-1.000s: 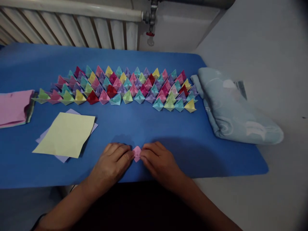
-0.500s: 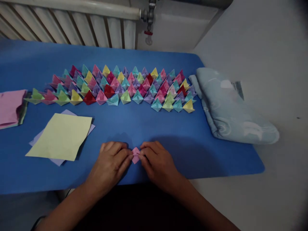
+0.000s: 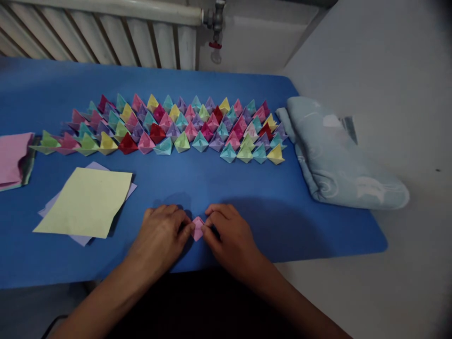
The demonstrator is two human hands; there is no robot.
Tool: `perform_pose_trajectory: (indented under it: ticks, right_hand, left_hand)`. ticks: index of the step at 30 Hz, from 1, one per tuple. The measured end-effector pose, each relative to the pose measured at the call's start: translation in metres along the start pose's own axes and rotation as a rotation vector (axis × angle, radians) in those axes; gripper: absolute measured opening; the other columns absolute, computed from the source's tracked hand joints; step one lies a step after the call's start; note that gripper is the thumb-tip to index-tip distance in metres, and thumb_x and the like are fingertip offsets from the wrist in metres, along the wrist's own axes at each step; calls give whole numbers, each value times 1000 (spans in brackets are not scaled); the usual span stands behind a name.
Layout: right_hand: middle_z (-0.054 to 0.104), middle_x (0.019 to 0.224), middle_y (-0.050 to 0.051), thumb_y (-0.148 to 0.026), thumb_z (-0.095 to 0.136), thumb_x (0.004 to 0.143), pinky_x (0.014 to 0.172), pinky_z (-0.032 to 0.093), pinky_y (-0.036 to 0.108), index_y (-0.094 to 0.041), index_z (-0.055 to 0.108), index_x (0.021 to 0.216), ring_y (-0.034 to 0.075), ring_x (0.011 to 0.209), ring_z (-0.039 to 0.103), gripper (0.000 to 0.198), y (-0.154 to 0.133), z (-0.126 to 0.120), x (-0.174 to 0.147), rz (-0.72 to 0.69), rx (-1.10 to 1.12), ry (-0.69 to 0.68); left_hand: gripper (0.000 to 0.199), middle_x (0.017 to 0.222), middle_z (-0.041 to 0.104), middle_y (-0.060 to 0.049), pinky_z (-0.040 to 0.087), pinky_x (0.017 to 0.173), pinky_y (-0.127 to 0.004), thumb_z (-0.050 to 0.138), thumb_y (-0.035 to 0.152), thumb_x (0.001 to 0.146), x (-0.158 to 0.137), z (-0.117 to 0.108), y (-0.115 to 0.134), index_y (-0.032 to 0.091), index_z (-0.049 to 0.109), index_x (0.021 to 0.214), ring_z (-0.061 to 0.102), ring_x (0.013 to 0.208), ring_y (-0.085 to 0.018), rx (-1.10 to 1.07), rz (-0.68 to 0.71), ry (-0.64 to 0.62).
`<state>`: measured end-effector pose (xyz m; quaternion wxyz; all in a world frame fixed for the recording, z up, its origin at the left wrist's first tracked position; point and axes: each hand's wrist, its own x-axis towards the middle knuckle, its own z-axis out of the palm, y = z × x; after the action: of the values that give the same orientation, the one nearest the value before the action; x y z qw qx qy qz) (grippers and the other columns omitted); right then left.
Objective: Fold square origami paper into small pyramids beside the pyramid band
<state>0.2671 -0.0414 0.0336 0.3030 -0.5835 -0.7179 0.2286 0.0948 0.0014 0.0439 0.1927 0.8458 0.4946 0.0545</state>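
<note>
A small folded pink paper [image 3: 197,230], diamond-shaped, is held near the table's front edge between both hands. My left hand [image 3: 160,235] pinches its left side between thumb and fingers. On the other side, my right hand [image 3: 229,235] grips the paper's right corner with thumb and forefinger. Beyond the hands stand rows of folded paper boats [image 3: 181,141] in green, pink, yellow, red, purple and turquoise. To the left of my left hand lies a yellow paper sheet [image 3: 88,202], partly covering a purple sheet [image 3: 80,239].
The blue table [image 3: 169,181] has its front edge just below my hands. A folded light-blue blanket [image 3: 339,160] lies at the right by the wall. A pink paper stack [image 3: 14,157] sits at the far left. Behind the table is a radiator [image 3: 106,35] with a red-handled valve [image 3: 215,44].
The pink paper's centre lies flatter between my fingers, and its middle ridge no longer stands out. Both hands stay close to the same place. The view has shifted slightly.
</note>
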Motion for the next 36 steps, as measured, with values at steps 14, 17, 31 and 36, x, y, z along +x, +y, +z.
perform_pose_trajectory:
  ticks: [14,17,31,36]
  right_hand:
    - [58,79,1,-13,64,83,67,36,28,-18,55,75,15,75,51,14,0,-12,15,107,-52,-203]
    - [59,81,1,-17,67,83,67,35,28,-17,57,76,15,76,51,13,-1,-11,17,102,-63,-208]
    - [47,73,-4,-10,67,79,58,28,25,-17,52,68,10,63,43,20,-8,-22,37,104,-75,-356]
    - [46,73,-4,-14,69,79,56,25,24,-17,53,68,9,62,42,20,0,-24,37,72,-45,-378]
  left_hand:
    - [21,73,63,-3,37,66,-35,58,35,86,6,-9,-4,20,59,71,60,72,-22,-4,-66,-101]
    - [25,72,63,-2,36,63,-33,56,40,86,10,-18,-3,20,59,71,58,69,-20,9,-100,-182]
    - [22,57,55,4,29,52,-26,62,42,75,51,-42,-8,23,56,66,51,57,-15,14,-167,-583]
    - [23,60,57,4,28,52,-26,61,43,77,49,-42,-10,23,55,67,50,56,-14,23,-149,-585]
